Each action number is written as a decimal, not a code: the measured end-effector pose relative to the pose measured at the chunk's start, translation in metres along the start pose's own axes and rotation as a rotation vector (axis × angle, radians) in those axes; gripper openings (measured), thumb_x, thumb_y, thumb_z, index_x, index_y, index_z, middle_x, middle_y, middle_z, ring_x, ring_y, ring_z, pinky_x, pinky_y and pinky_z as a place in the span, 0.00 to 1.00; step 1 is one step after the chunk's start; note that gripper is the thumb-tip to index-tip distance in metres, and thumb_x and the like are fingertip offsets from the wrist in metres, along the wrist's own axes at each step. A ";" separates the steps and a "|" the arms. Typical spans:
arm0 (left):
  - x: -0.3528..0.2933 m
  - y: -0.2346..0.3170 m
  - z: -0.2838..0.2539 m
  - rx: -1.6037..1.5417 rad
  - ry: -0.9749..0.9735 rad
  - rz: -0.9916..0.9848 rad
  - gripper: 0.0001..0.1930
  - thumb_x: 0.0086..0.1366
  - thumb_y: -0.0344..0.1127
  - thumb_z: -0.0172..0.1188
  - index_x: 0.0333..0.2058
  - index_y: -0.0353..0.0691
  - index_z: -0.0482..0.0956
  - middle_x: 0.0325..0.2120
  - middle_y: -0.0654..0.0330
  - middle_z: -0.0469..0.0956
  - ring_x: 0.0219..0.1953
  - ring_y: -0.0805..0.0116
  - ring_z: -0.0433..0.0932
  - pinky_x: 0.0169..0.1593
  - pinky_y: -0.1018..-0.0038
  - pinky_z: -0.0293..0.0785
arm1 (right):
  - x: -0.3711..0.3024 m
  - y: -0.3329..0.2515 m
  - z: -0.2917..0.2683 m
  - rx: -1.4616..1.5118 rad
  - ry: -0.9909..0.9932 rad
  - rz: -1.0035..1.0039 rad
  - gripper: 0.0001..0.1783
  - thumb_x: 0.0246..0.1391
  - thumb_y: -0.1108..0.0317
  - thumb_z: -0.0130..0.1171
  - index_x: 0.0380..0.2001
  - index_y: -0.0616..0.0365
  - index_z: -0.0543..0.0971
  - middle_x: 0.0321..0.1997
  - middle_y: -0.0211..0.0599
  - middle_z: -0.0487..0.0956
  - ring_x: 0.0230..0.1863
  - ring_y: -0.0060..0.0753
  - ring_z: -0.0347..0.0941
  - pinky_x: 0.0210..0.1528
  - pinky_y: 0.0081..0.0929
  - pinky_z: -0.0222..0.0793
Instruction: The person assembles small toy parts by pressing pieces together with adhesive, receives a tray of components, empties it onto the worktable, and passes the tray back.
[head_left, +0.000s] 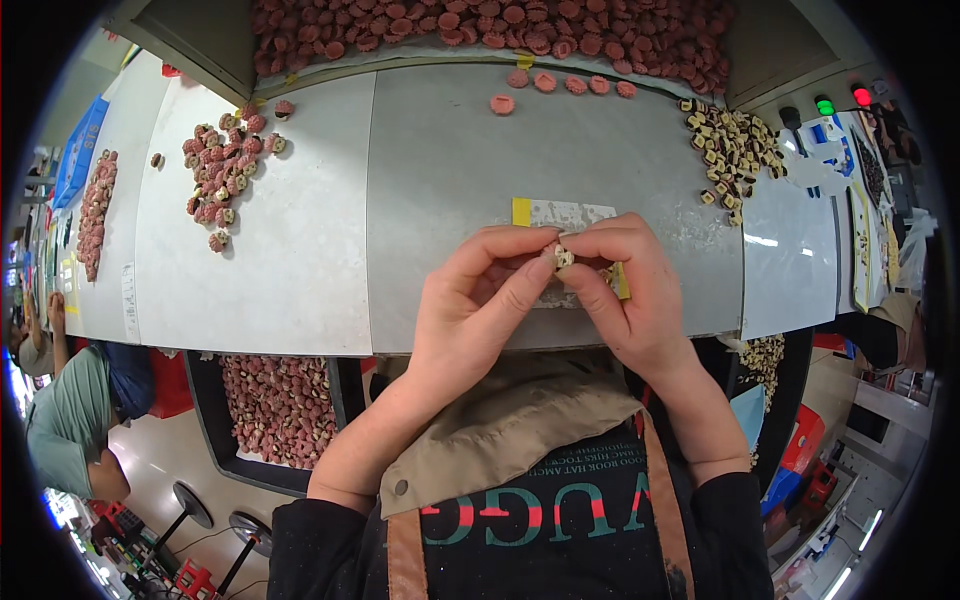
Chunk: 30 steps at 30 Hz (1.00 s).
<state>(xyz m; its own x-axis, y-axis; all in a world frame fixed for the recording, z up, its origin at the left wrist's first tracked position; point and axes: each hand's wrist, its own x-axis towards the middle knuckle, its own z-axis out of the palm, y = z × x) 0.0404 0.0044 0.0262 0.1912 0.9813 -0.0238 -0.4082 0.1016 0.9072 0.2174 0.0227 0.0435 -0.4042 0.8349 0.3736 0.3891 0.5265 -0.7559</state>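
My left hand and my right hand meet over the front of the grey table. Between their thumbs and fingertips they pinch a small cream-coloured piece; its far side is hidden by the fingers. Beneath the hands lies a pale plate with yellow tape at its left end, partly covered. Beyond the hands, several pink scalloped caps lie on the table. To the right is a pile of small cream-and-dark parts.
A bin heaped with pink scalloped caps borders the far edge. Pink-and-cream assembled pieces lie on the left. Below the table edge stand a black crate of similar pieces and another container of cream parts. At far left, a person sits.
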 end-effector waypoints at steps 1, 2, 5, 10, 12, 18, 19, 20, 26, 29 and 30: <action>0.000 0.001 -0.002 0.001 0.002 0.000 0.14 0.67 0.27 0.55 0.50 0.32 0.72 0.44 0.57 0.75 0.46 0.72 0.76 0.51 0.76 0.72 | 0.004 -0.002 -0.001 0.002 -0.001 -0.001 0.16 0.54 0.71 0.63 0.45 0.59 0.73 0.41 0.37 0.73 0.39 0.30 0.71 0.41 0.22 0.70; 0.000 0.003 -0.003 -0.061 0.003 -0.061 0.17 0.67 0.27 0.56 0.53 0.33 0.69 0.44 0.56 0.75 0.46 0.72 0.76 0.51 0.76 0.72 | 0.009 -0.005 0.000 -0.096 0.058 -0.052 0.18 0.51 0.71 0.65 0.45 0.58 0.74 0.41 0.37 0.73 0.38 0.30 0.71 0.40 0.23 0.70; 0.001 0.007 -0.002 -0.136 0.008 -0.138 0.23 0.65 0.26 0.57 0.58 0.34 0.63 0.43 0.55 0.75 0.46 0.72 0.76 0.51 0.76 0.73 | 0.016 -0.005 -0.002 -0.181 0.022 -0.124 0.21 0.45 0.70 0.69 0.44 0.56 0.76 0.40 0.35 0.73 0.38 0.32 0.71 0.37 0.24 0.71; -0.004 -0.007 0.004 -0.019 0.027 -0.023 0.29 0.63 0.23 0.59 0.61 0.36 0.58 0.41 0.56 0.75 0.46 0.72 0.76 0.50 0.76 0.74 | 0.017 0.004 0.002 -0.233 -0.029 -0.191 0.20 0.37 0.71 0.73 0.37 0.55 0.79 0.37 0.33 0.73 0.36 0.32 0.71 0.34 0.25 0.70; -0.005 -0.015 0.007 0.063 -0.002 0.130 0.30 0.62 0.20 0.57 0.61 0.37 0.57 0.41 0.57 0.75 0.43 0.75 0.76 0.46 0.79 0.73 | 0.017 0.004 0.003 -0.261 -0.017 -0.177 0.20 0.31 0.73 0.69 0.32 0.54 0.75 0.34 0.32 0.73 0.35 0.38 0.71 0.36 0.32 0.69; 0.000 -0.015 0.012 0.191 0.013 0.111 0.24 0.61 0.22 0.61 0.55 0.34 0.65 0.39 0.57 0.76 0.40 0.74 0.78 0.46 0.78 0.75 | 0.017 0.010 0.000 -0.326 0.042 -0.281 0.18 0.30 0.73 0.68 0.29 0.55 0.74 0.33 0.32 0.72 0.33 0.39 0.70 0.34 0.30 0.69; 0.002 -0.016 0.013 0.190 0.004 0.114 0.24 0.61 0.22 0.61 0.55 0.34 0.65 0.39 0.57 0.76 0.40 0.74 0.78 0.46 0.78 0.75 | 0.016 0.010 -0.002 -0.333 0.048 -0.280 0.18 0.30 0.73 0.68 0.29 0.55 0.74 0.33 0.32 0.72 0.33 0.39 0.70 0.34 0.30 0.69; 0.003 -0.018 0.016 0.175 0.009 0.094 0.23 0.61 0.23 0.61 0.54 0.34 0.65 0.39 0.57 0.77 0.41 0.74 0.78 0.46 0.78 0.75 | 0.014 0.011 -0.004 -0.347 0.046 -0.264 0.18 0.31 0.73 0.68 0.30 0.55 0.74 0.33 0.32 0.72 0.34 0.39 0.70 0.34 0.31 0.69; 0.017 -0.002 0.018 0.709 -0.013 0.188 0.15 0.59 0.23 0.61 0.46 0.35 0.73 0.40 0.55 0.78 0.42 0.64 0.78 0.47 0.70 0.74 | 0.007 0.021 -0.038 -0.394 0.017 -0.130 0.18 0.39 0.71 0.69 0.37 0.56 0.76 0.38 0.38 0.73 0.38 0.42 0.71 0.40 0.34 0.69; 0.039 0.015 -0.017 1.274 -0.008 0.469 0.11 0.56 0.24 0.61 0.39 0.36 0.77 0.40 0.54 0.78 0.43 0.52 0.75 0.49 0.64 0.70 | -0.006 0.041 -0.082 -0.563 0.105 0.050 0.15 0.50 0.69 0.64 0.42 0.58 0.76 0.42 0.42 0.74 0.43 0.45 0.71 0.46 0.35 0.69; 0.043 0.022 -0.029 1.348 0.043 0.462 0.11 0.57 0.25 0.60 0.40 0.36 0.77 0.41 0.53 0.77 0.45 0.52 0.74 0.50 0.64 0.70 | -0.012 0.050 -0.099 -0.566 0.159 0.133 0.15 0.51 0.70 0.62 0.43 0.59 0.76 0.43 0.43 0.74 0.43 0.45 0.72 0.46 0.35 0.69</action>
<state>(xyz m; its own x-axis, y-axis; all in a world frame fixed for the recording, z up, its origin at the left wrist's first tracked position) 0.0135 0.0532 0.0332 0.2401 0.8894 0.3890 0.7267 -0.4303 0.5355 0.3234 0.0551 0.0540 -0.2097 0.8904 0.4040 0.8256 0.3826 -0.4148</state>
